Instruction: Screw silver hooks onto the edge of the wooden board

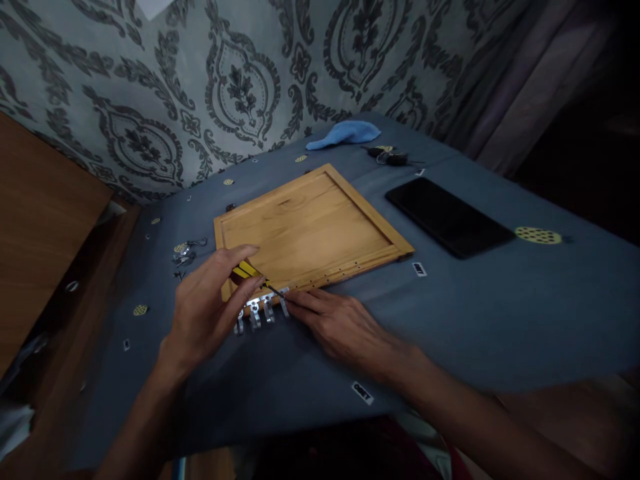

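Observation:
My left hand [205,300] is closed around a yellow and black screwdriver [247,269], its shaft slanting down to the right. The tip meets a metal hook [284,301] at the near edge of a framed wooden board [300,227]. With its fingertips pressed together, my right hand [345,323] pinches that same hook. Further metal hooks [255,313] stand in a row to the left along this edge, partly behind my left hand. Small dark holes run along the frame to the right of the hooks.
Loose metal hooks [184,253] lie left of the board. A black phone [450,217] rests to the right on the blue tablecloth [500,320]. Behind are a blue cloth [345,133] and dark keys [387,157]. A patterned wall [240,87] borders the table's far side.

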A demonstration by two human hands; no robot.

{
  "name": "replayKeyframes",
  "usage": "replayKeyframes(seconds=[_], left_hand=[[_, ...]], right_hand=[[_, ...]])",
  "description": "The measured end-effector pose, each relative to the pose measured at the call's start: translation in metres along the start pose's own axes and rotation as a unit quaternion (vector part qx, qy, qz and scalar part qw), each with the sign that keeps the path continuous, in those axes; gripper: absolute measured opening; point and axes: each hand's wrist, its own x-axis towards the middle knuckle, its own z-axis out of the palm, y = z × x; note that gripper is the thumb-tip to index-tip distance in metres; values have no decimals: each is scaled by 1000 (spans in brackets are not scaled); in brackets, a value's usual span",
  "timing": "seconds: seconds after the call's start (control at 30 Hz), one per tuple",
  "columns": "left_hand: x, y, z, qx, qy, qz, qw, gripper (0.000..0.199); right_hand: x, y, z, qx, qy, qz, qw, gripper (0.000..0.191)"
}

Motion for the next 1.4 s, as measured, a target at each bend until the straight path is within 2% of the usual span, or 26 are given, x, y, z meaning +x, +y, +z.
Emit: replayKeyframes(seconds=[0.2,0.47,0.77,0.9,1.07,1.23,1.4], left_hand=[[1,1,1,0,0,5,1000,25],[2,7,-1,-45,-37,4,998,33],[-3,1,11,-75,41,-12,996,28],[-4,-3,9,-82,29,-34,996,34],[-4,-12,3,-159,-11,-73,985,36],[-2,-10,1,-138,-31,-52,989,31],[-3,-6,7,-97,16,-47,994,30]], right_hand=[[1,-1,-1,16,8,2,1000,49],[2,-2,-2,17,9,1,1000,50],[0,-1,0,25,18,3,1000,48],[0,0,1,30,32,-5,999,46],[1,0,0,25,37,-8,999,46],[0,-1,0,25,39,-10,999,44],[-1,1,2,33,35,-7,999,46]])
